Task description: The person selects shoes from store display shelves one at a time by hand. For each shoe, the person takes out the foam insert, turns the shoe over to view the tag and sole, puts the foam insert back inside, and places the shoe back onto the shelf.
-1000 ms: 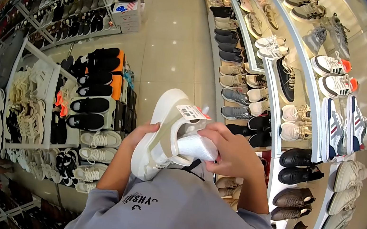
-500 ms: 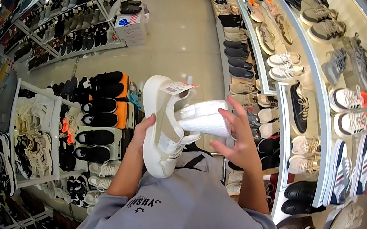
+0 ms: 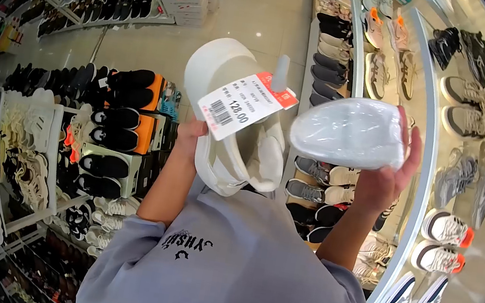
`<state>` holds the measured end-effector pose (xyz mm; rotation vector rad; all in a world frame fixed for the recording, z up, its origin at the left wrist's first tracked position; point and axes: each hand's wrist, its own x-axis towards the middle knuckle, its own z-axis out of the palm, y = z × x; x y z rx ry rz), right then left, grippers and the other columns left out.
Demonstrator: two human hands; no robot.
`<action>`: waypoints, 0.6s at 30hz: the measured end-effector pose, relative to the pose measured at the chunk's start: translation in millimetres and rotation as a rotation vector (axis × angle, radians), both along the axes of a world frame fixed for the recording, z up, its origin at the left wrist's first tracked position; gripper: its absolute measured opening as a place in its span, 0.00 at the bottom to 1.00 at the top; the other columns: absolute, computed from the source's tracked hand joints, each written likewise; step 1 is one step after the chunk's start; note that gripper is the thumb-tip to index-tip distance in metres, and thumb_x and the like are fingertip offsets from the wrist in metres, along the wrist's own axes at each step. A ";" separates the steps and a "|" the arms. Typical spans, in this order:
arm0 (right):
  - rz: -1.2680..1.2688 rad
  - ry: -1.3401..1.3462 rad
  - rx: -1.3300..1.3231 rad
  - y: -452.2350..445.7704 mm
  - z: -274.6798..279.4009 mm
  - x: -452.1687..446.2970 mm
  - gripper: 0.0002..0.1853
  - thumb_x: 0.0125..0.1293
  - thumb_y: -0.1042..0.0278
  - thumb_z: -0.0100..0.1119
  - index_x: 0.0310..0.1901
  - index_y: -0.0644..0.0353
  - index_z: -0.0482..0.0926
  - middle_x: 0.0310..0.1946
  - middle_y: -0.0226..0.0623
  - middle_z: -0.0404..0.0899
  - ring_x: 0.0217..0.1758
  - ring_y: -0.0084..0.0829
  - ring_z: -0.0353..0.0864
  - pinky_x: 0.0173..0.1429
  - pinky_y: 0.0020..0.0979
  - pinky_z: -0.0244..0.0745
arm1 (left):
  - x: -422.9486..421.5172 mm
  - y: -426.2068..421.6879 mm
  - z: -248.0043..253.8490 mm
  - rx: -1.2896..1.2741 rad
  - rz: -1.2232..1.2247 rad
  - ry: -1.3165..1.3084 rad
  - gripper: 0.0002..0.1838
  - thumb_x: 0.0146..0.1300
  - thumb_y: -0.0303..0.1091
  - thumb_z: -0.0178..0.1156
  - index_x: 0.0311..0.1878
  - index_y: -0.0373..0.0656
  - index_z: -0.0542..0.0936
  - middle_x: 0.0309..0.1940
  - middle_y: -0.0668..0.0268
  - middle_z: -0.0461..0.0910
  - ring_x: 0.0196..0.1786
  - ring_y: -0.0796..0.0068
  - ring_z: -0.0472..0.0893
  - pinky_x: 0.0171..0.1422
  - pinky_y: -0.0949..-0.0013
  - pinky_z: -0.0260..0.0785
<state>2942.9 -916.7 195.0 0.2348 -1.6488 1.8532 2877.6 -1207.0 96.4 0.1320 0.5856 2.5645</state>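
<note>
My left hand [image 3: 189, 137] is closed on the side of a white sneaker [image 3: 207, 64] with a thick sole, held in front of my chest with its opening showing. A white and red price tag [image 3: 229, 109] reading 128.00 hangs over the shoe. To the right, my right hand [image 3: 382, 181] grips the wide end of a white shoe insert [image 3: 347, 133] wrapped in shiny clear plastic. Its rounded end points towards the sneaker, and the two are apart. Most of my left fingers are hidden behind the shoe.
Shelves of sneakers [image 3: 448, 225] run along the right side. Black shoes [image 3: 114, 137] on orange boxes and a white rack [image 3: 54, 153] with pale sneakers stand at the left. A shoe carton [image 3: 186, 6] sits on the tiled floor [image 3: 260, 2] further off.
The white insert has come out of the sneaker's opening and moved right in my right hand, which has closed on it. The sneaker has turned and risen in view, its tag now facing me.
</note>
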 end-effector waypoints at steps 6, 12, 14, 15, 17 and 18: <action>-0.074 -0.145 -0.088 6.4 7.7 -54.8 0.48 0.58 0.60 0.67 0.73 0.61 0.46 0.71 0.63 0.52 0.73 0.51 0.59 0.72 0.47 0.61 | -69.5 7.2 5.8 0.042 0.041 -0.021 0.46 0.45 0.37 0.69 0.68 0.32 0.62 0.59 0.50 0.75 0.58 0.57 0.78 0.64 0.60 0.72; -0.162 -0.194 -0.120 -8.9 -2.7 -117.3 0.47 0.59 0.62 0.65 0.73 0.61 0.47 0.71 0.62 0.53 0.73 0.50 0.59 0.72 0.48 0.61 | -161.0 1.3 1.8 0.064 -0.021 -0.011 0.46 0.46 0.38 0.68 0.68 0.32 0.62 0.59 0.49 0.74 0.59 0.56 0.77 0.65 0.58 0.71; -0.184 -0.198 -0.150 -20.4 0.2 -143.5 0.45 0.60 0.63 0.62 0.73 0.61 0.47 0.72 0.61 0.51 0.74 0.50 0.57 0.74 0.51 0.58 | -199.8 -7.9 5.7 0.058 -0.044 0.017 0.46 0.47 0.39 0.68 0.68 0.32 0.61 0.60 0.49 0.74 0.59 0.56 0.77 0.65 0.58 0.71; -0.189 -0.193 -0.152 -27.8 2.0 -158.9 0.44 0.59 0.63 0.63 0.73 0.61 0.47 0.72 0.60 0.52 0.74 0.49 0.57 0.74 0.51 0.58 | -219.0 -14.4 8.2 0.053 -0.056 0.031 0.46 0.47 0.39 0.68 0.68 0.32 0.61 0.60 0.49 0.74 0.59 0.56 0.77 0.65 0.58 0.70; -0.187 -0.187 -0.152 -43.4 6.2 -192.1 0.44 0.59 0.63 0.63 0.73 0.60 0.48 0.71 0.60 0.53 0.73 0.49 0.58 0.74 0.50 0.59 | -255.1 -30.0 12.2 0.047 -0.074 0.060 0.46 0.47 0.39 0.68 0.69 0.32 0.61 0.60 0.49 0.73 0.60 0.55 0.77 0.66 0.57 0.70; -0.186 -0.171 -0.119 -51.6 9.3 -209.3 0.44 0.59 0.64 0.63 0.73 0.60 0.48 0.71 0.60 0.53 0.73 0.49 0.59 0.74 0.50 0.59 | -275.0 -36.4 14.1 0.037 -0.079 0.079 0.46 0.48 0.39 0.68 0.69 0.32 0.61 0.60 0.49 0.73 0.60 0.55 0.77 0.66 0.57 0.70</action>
